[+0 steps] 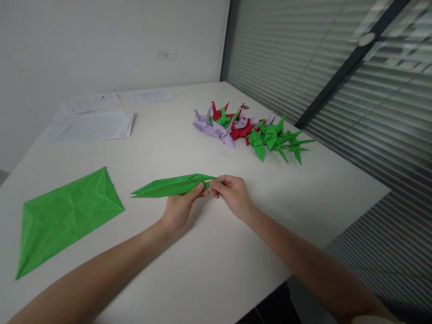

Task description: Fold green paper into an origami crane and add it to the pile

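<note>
A long, narrow folded green paper piece [170, 185] is held just above the white table [202, 265], its point aimed left. My left hand [182, 208] grips it from below, thumb pressed on its right part. My right hand [231, 192] pinches the right tip of the same piece, fingers closed together. Both hands meet at that end.
A creased green paper square [65, 216] lies flat at the left. A pile of several folded paper cranes, green [275, 139], red [240, 130] and lilac [216, 128], sits farther back right. Printed sheets [89, 126] lie at the back left. Window blinds [354, 90] run along the right.
</note>
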The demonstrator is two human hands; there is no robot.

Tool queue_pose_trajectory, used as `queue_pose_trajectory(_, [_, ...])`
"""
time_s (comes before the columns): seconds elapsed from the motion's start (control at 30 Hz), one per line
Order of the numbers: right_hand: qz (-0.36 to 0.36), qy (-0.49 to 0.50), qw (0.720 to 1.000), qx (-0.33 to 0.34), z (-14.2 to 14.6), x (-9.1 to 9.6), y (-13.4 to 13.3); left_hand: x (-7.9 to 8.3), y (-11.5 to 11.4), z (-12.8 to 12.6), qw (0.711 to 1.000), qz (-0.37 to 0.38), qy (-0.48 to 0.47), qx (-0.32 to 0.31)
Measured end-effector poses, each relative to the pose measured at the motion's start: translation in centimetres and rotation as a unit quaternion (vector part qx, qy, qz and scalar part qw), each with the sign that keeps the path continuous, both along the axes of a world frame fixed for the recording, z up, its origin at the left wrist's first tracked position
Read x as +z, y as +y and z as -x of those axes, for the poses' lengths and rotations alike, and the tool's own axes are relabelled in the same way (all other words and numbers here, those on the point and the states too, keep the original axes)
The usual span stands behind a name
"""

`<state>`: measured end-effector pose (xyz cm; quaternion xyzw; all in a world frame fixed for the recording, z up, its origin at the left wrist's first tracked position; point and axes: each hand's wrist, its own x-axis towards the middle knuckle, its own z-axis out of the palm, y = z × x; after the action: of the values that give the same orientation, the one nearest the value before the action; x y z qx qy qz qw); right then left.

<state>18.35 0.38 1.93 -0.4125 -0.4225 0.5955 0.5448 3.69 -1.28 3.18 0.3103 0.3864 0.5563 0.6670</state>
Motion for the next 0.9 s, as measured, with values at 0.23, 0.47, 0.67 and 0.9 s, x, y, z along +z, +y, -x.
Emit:
queue_pose_trajectory(0.23, [0.039, 0.050, 0.997, 0.054, -0.2, -0.1, 0.2, 0.0, 0.0, 0.0, 1.000, 0.003, -0.020, -0.001])
queue_pose_trajectory(0.47, [0.039, 0.041, 0.997, 0.051, -0.5, -0.1, 0.3, -0.3, 0.3, 0.2, 1.000, -0.008, 0.013, -0.008])
queue_pose_trajectory(0.67, [0.043, 0.027, 0.998, 0.020, -0.8, -0.7, 0.5, -0.2, 1.1, 0.9, 0.998, -0.016, 0.013, 0.067])
queue_pose_trajectory(0.9, [0.034, -0.064, 0.997, 0.040, -1.0, 0.0, 0.5, -0.7, 1.3, 0.7, 0.999, -0.002, -0.007, 0.054])
